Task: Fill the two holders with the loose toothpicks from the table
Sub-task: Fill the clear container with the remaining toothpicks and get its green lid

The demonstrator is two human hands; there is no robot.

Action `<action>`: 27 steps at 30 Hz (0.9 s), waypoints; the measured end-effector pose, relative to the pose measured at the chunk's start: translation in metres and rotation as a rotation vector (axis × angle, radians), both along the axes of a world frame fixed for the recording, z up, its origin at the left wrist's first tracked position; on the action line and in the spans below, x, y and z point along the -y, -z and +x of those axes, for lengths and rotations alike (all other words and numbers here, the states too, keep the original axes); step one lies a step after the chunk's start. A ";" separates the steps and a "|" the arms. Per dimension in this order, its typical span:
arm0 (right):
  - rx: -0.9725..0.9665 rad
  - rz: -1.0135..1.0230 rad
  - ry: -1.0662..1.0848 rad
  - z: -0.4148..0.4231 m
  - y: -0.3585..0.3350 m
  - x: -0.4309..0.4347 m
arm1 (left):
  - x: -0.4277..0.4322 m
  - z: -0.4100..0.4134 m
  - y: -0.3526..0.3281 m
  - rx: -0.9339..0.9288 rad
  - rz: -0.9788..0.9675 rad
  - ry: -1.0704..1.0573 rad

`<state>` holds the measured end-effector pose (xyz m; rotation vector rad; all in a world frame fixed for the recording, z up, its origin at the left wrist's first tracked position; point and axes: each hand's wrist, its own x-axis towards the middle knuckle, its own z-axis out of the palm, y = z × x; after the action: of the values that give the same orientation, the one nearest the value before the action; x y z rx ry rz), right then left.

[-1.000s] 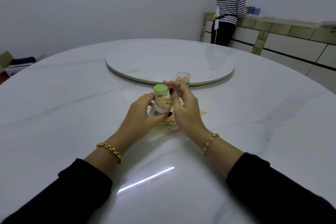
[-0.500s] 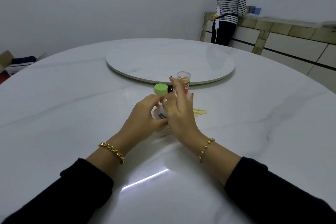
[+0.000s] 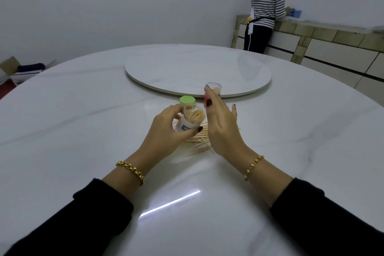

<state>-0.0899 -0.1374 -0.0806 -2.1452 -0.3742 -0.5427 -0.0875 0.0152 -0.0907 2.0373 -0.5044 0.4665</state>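
My left hand (image 3: 164, 129) grips a clear toothpick holder (image 3: 191, 120) with a white and green label. It is tilted, its open mouth packed with toothpicks. My right hand (image 3: 222, 129) is just to the right of it, fingers straight and holding nothing. Loose toothpicks (image 3: 197, 143) lie in a pile on the table (image 3: 83, 131) under both hands. A green lid (image 3: 187, 100) stands behind the held holder. The second holder (image 3: 214, 87), clear with a red label, stands upright behind my right fingertips, partly hidden.
A round turntable (image 3: 187, 68) lies at the table's middle, just beyond the holders. A person in a striped top (image 3: 266, 6) stands at a tiled counter (image 3: 332, 33) at the back right. An open cardboard box (image 3: 20, 68) sits on the floor at far left.
My right hand was over the held holder's mouth; it has drawn off to the right, and the toothpick tips now show. My left hand still holds the holder.
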 end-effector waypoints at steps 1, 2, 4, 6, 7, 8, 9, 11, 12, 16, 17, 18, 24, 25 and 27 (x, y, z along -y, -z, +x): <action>0.017 -0.032 -0.003 -0.002 0.002 0.001 | -0.001 0.000 0.000 -0.006 -0.013 -0.013; 0.035 -0.075 -0.017 -0.004 0.005 0.002 | -0.001 0.000 -0.001 -0.008 -0.026 -0.020; 0.074 -0.144 -0.055 -0.009 0.007 0.001 | -0.001 0.000 -0.002 -0.011 -0.052 -0.028; 0.111 -0.186 -0.081 -0.011 0.007 -0.001 | -0.002 0.001 -0.001 -0.015 -0.060 -0.039; 0.128 -0.196 -0.089 -0.011 0.008 -0.002 | -0.003 0.002 -0.001 -0.013 -0.054 -0.045; 0.141 -0.186 -0.096 -0.010 0.008 -0.002 | -0.004 0.003 0.000 -0.015 -0.044 -0.051; 0.150 -0.150 -0.107 -0.010 0.007 -0.002 | -0.005 0.003 0.000 -0.019 -0.035 -0.056; 0.191 -0.056 -0.130 -0.008 0.006 -0.001 | -0.006 0.004 0.001 -0.032 -0.026 -0.070; 0.226 -0.031 -0.133 -0.008 0.005 0.000 | -0.007 0.004 0.001 -0.034 -0.025 -0.076; 0.275 0.007 -0.106 -0.001 0.007 0.004 | -0.007 0.004 0.001 -0.008 -0.039 -0.080; 0.264 -0.001 -0.107 0.001 0.007 0.004 | -0.007 0.004 0.001 -0.002 -0.038 -0.078; 0.250 -0.010 -0.117 0.003 0.009 0.004 | -0.007 0.004 0.001 0.001 -0.037 -0.072; 0.203 0.110 -0.199 0.007 0.007 0.005 | -0.010 0.006 0.002 -0.018 -0.029 -0.084; 0.215 0.136 -0.181 0.008 0.006 0.005 | -0.012 0.007 0.002 -0.023 -0.030 -0.099; 0.223 0.158 -0.132 0.013 0.006 0.007 | -0.016 0.008 0.001 -0.037 -0.037 -0.131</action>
<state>-0.0765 -0.1442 -0.0867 -1.8991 -0.5725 -0.7133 -0.0793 0.0309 -0.0918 2.0477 -0.3387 0.5123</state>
